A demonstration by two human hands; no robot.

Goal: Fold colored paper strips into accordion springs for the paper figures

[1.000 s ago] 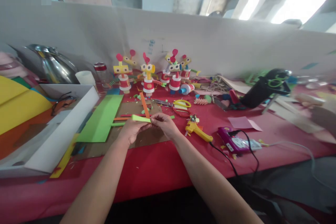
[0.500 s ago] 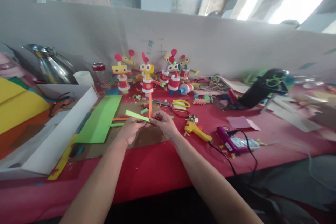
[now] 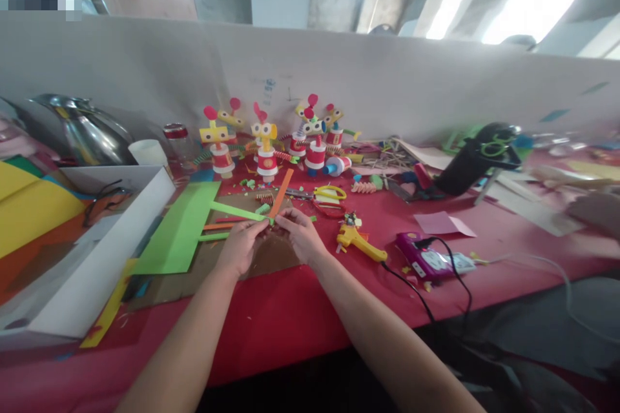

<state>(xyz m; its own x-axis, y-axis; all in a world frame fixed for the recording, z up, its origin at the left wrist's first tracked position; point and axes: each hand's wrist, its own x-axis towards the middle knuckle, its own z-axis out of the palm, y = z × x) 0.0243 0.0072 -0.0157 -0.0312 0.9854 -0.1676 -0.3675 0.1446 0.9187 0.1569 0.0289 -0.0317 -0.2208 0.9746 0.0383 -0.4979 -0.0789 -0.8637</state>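
Between my two hands, a light green paper strip [image 3: 238, 211] and an orange paper strip [image 3: 281, 192] meet at one end. My left hand [image 3: 243, 246] is closed, thumb and fingertips pinching the strips at that joint from the left. From the right, my right hand [image 3: 299, 232] pinches the same spot. The green strip points left and the orange one points up and away from me. Under them lies a brown cardboard sheet [image 3: 271, 255]. A large green paper sheet [image 3: 177, 232] rests left of my left hand, and scissors [image 3: 329, 195] lie beyond my right hand.
Several paper-cup figures [image 3: 316, 155] stand at the back. A yellow glue gun [image 3: 361, 244] and a purple power strip [image 3: 421, 258] with cords lie to the right. At left are a white box [image 3: 106, 271], a steel jug [image 3: 92, 132] and a glass jar [image 3: 178, 142].
The orange strip has swung from upright to leaning right. The green strip now reaches further left and looks longer. Both hands stay close together at the joint, and the view has shifted slightly.
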